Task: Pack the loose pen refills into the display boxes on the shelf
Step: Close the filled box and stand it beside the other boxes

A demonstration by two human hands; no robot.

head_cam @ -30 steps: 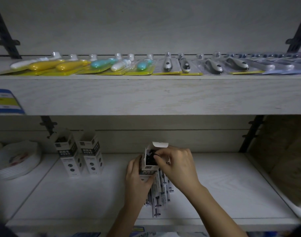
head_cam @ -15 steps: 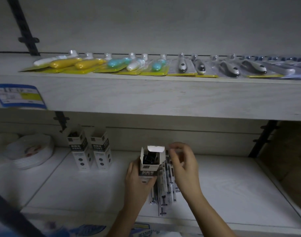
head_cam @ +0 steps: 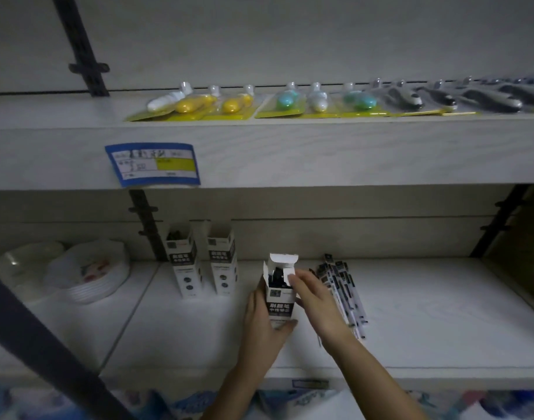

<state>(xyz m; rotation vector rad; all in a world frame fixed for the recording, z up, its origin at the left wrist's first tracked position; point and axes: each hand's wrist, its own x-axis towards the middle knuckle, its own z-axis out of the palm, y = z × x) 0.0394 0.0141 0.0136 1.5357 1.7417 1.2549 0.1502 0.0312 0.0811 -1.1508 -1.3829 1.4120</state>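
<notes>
The left hand (head_cam: 262, 325) has its grip curled round the lower part of an open display box (head_cam: 279, 301), holding it upright at the lower shelf (head_cam: 426, 313). Dark refill ends show inside the box. The right hand (head_cam: 317, 301) is spread, fingertips touching the box's side flap. Loose refills (head_cam: 341, 289) lie at 3 o'clock, just beside it. Two more open boxes (head_cam: 223, 262) stand at 10 o'clock, and the left one holds refills.

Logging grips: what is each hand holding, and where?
Left hand grips the box round its lower half. Right hand touches its open top; whether it grips cannot be told.
</notes>
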